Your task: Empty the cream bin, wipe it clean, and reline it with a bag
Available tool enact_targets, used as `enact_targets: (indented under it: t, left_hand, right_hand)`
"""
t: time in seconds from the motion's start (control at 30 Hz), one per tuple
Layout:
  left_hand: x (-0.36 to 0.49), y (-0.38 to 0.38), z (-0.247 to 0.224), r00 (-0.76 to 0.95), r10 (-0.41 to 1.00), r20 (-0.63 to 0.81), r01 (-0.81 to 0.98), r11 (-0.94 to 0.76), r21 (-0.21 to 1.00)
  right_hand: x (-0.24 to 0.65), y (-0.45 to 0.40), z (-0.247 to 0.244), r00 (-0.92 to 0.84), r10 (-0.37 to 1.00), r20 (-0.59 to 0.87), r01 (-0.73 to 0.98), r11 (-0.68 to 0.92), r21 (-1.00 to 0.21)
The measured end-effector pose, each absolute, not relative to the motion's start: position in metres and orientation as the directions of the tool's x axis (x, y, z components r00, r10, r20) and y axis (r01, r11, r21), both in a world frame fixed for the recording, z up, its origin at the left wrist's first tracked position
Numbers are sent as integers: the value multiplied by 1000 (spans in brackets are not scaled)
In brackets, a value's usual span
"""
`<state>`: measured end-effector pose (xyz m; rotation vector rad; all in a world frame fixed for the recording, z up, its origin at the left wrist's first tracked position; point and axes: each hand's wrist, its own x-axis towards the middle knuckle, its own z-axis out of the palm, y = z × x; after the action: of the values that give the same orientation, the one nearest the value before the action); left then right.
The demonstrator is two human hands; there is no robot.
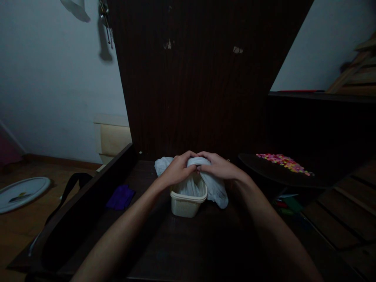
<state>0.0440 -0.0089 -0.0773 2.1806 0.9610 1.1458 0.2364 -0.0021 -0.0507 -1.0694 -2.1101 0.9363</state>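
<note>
A white cloth or bag (216,190) is bunched over a cream plastic container (186,206), part of it inside and parts hanging past the back left and the right side. My left hand (180,168) grips the white material from the left above the container. From the right, my right hand (216,166) holds the same bunch, its fingertips close to those of my left hand. The container stands upright on a dark wooden surface (176,250). What lies under the material is hidden.
A purple folded cloth (120,197) lies to the left, beside a raised wooden edge (88,199). A tall dark panel (194,86) rises behind. On a shelf at the right are small pink and yellow pieces (284,162). A white oval object (23,194) rests on the floor.
</note>
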Motion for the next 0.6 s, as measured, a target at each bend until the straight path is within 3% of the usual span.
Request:
enact_targets:
  t: [0.23, 0.47, 0.6]
  left_hand:
    - [37, -8, -81, 490, 752, 441, 447, -651, 613]
    - [39, -6, -84, 578, 705, 412, 455, -697, 554]
    - [40, -11, -82, 474, 744, 471, 491, -667, 560]
  right_hand:
    - [232, -3, -42, -364, 927, 92, 238, 188, -953]
    - [238, -10, -41, -534, 844, -54, 109, 6, -994]
    - [237, -16, -42, -587, 807, -63, -34, -103, -994]
